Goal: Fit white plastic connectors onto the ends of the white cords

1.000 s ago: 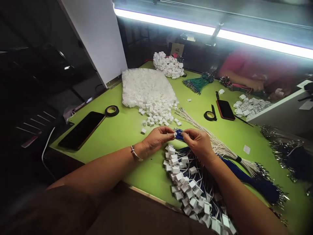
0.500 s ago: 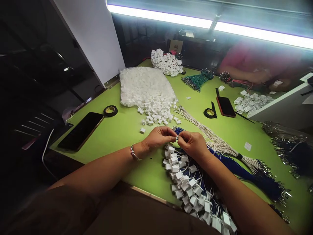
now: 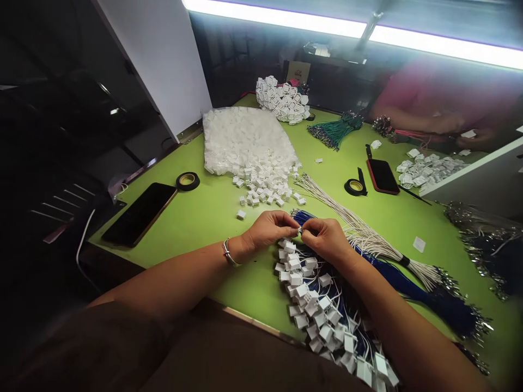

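My left hand (image 3: 274, 227) pinches a small white connector housing (image 3: 299, 231) between thumb and fingertips. Close against it, my right hand (image 3: 324, 237) has its thumb and forefinger pressed together; what lies in them is too small and hidden to make out. Just behind the fingertips are the ends of a bundle of blue wires (image 3: 300, 216). A bundle of white wires (image 3: 327, 198) with metal terminals runs beside my right hand toward the right. Below both hands lies a heap of white connectors with wires attached (image 3: 312, 305), hanging toward the table's front edge.
A clear bag of white housings (image 3: 249, 136) spills loose housings (image 3: 265, 185) onto the green table (image 3: 175, 228). Phones (image 3: 139, 213) (image 3: 383, 176) and tape rolls (image 3: 188, 181) (image 3: 355, 187) lie at the sides. Green wires (image 3: 337, 130) lie behind. Across the partition, a person in pink (image 3: 441, 103) handles parts.
Both hands stay together at the same spot, with only slight finger movement around the housing. The whole view has shifted a little; nothing on the table has visibly moved.
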Motion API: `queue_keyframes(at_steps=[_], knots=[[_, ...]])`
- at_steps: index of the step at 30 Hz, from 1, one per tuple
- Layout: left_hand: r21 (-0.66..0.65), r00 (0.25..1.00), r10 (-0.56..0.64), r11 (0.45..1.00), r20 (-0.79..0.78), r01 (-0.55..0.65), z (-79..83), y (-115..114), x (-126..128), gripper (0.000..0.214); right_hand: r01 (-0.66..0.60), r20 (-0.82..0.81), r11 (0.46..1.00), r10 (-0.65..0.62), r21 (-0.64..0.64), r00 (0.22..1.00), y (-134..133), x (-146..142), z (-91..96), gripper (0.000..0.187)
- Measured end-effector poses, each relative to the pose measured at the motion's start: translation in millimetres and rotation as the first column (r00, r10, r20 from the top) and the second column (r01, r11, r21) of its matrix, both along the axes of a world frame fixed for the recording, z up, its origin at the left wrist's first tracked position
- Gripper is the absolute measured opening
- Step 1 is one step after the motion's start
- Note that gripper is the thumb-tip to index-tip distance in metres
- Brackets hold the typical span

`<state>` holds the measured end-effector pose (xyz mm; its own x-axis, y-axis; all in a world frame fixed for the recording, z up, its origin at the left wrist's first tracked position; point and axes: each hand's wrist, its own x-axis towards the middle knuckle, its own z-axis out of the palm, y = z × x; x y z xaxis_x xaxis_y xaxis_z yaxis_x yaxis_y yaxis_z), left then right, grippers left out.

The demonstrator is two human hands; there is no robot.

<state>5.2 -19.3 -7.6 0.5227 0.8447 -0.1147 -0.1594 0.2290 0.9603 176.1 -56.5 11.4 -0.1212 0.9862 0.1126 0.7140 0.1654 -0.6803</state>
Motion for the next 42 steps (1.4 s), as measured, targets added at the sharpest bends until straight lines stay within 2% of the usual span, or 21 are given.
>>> queue_keyframes(at_steps=[5,7,9,11,13,15,17,19,20,22,24,25,26,27,29,31,33,35,37,39,42], knots=[[0.108,0.993,-0.067,0.991,-0.094,0.077,4.3,-1.6,-1.0,0.017,-0.075,0.032,0.995,0.077,-0.059,0.997,-1.2,4.5,9.5,0.018],[0.186,0.987,-0.096,0.975,-0.128,0.119,10.8,-6.2,-2.1,0.013,-0.11,-0.018,0.988,0.109,-0.107,0.994,1.5,11.5,17.5,0.017],[0.298,0.975,-0.183,0.93,-0.128,0.214,19.9,-14.0,-3.0,0.009,-0.039,-0.095,0.995,0.03,-0.097,0.995,7.6,19.7,22.1,0.02],[0.423,0.937,-0.321,0.836,-0.138,0.349,29.8,-24.0,-3.2,0.008,0.13,-0.081,0.991,-0.132,-0.023,0.988,16.3,26.0,20.5,0.024],[0.538,0.883,-0.431,0.707,-0.187,0.459,38.1,-35.2,-2.7,0.01,0.241,0.101,0.969,-0.246,0.055,0.964,25.6,27.8,13.9,0.024],[0.631,0.837,-0.492,0.576,-0.24,0.52,43.0,-45.5,-1.7,0.013,0.246,0.354,0.965,-0.261,0.087,0.898,32.9,24.7,6.2,0.023],[0.698,0.806,-0.525,0.469,-0.273,0.541,44.7,-52.5,-1.0,0.014,0.222,0.537,0.973,-0.219,0.06,0.815,37.0,18.4,1.0,0.024],[0.73,0.788,-0.553,0.414,-0.272,0.543,43.7,-53.0,-1.6,0.017,0.205,0.628,0.979,-0.174,0.024,0.758,37.9,11.8,-0.6,0.025],[0.736,0.801,-0.542,0.429,-0.254,0.524,42.2,-49.8,-2.7,0.018,0.199,0.654,0.98,-0.16,0.015,0.739,37.5,9.1,-0.5,0.026],[0.73,0.89,-0.41,0.544,-0.199,0.413,36.8,-35.5,-7.1,0.019,0.202,0.693,0.979,-0.159,0.019,0.704,35.7,5.3,0.2,0.027],[0.728,0.982,-0.07,0.663,-0.173,0.176,27.9,-12.0,-13.4,0.019,0.211,0.717,0.977,-0.17,0.033,0.676,33.8,3.4,0.4,0.028],[0.749,0.97,0.149,0.661,-0.193,0.048,22.3,1.6,-16.6,0.019,0.212,0.722,0.977,-0.174,0.038,0.67,33.0,3.1,0.2,0.028],[0.803,0.917,0.325,0.595,-0.232,-0.007,16.4,15.1,-19.2,0.018,0.207,0.722,0.977,-0.174,0.043,0.67,32.5,3.0,-0.2,0.027],[0.846,0.858,0.419,0.532,-0.297,0.032,10.6,27.6,-21.0,0.02,0.197,0.719,0.979,-0.168,0.044,0.675,32.2,3.2,-0.7,0.026],[0.876,0.773,0.469,0.427,-0.427,0.225,0.5,46.2,-21.3,0.029,0.17,0.708,0.985,-0.147,0.039,0.691,32.6,4.2,-1.7,0.024],[0.844,0.688,0.492,0.353,-0.534,0.403,-5.4,53.9,-18.1,0.032,0.133,0.694,0.991,-0.11,0.021,0.712,33.8,5.7,-2.5,0.022],[0.792,0.602,0.52,0.33,-0.606,0.513,-7.0,53.3,-14.1,0.027,0.092,0.674,0.996,-0.069,0.001,0.736,35.2,7.1,-3.4,0.019],[0.748,0.537,0.534,0.338,-0.652,0.572,-5.9,49.8,-11.8,0.023,0.068,0.651,0.998,-0.055,0.006,0.757,36.2,8.4,-4.6,0.019],[0.733,0.512,0.54,0.355,-0.668,0.58,-4.2,47.4,-12.1,0.023,0.081,0.612,0.995,-0.095,0.05,0.785,36.6,9.9,-6.2,0.019],[0.767,0.542,0.547,0.386,-0.638,0.513,-2.8,47.1,-13.8,0.028,0.123,0.531,0.985,-0.17,0.123,0.83,36.1,11.9,-8.0,0.017],[0.846,0.682,0.54,0.48,-0.494,0.233,0.0,47.0,-15.3,0.037,0.18,0.322,0.96,-0.243,0.214,0.915,33.2,14.5,-10.1,0.012]])
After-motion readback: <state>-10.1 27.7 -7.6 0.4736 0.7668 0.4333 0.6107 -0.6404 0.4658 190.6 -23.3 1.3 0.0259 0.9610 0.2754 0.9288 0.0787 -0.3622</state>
